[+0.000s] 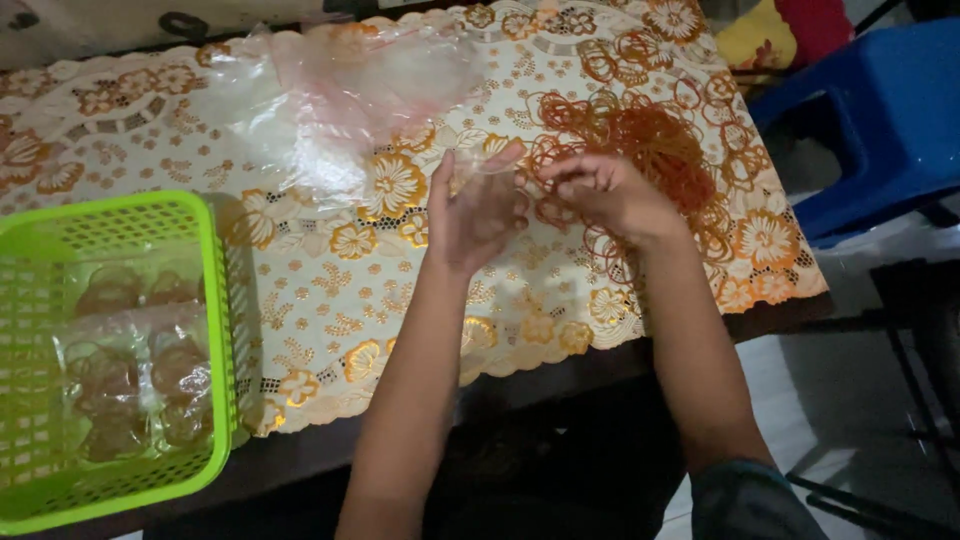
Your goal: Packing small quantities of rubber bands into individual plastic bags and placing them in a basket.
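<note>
Green plastic basket [215, 300] sits nearest at the table's near left edge, holding filled clear packets [135, 375] of brownish pieces. Further in, above the floral tablecloth [330, 290], the left hand [475, 210] is raised with fingers loosely spread, apparently steadying a small clear bag [490, 165] against the right hand [605, 190], whose fingers curl in a pinch at the bag's edge. Just beyond the right hand lies a heap of orange rubber bands [655, 150]. Farthest, a loose pile of clear plastic bags [350, 95] lies on the cloth. The thin film looks slippery: a weak pinch could let it slide free, and a sleeve or wrist could drag bands off the table's right edge.
</note>
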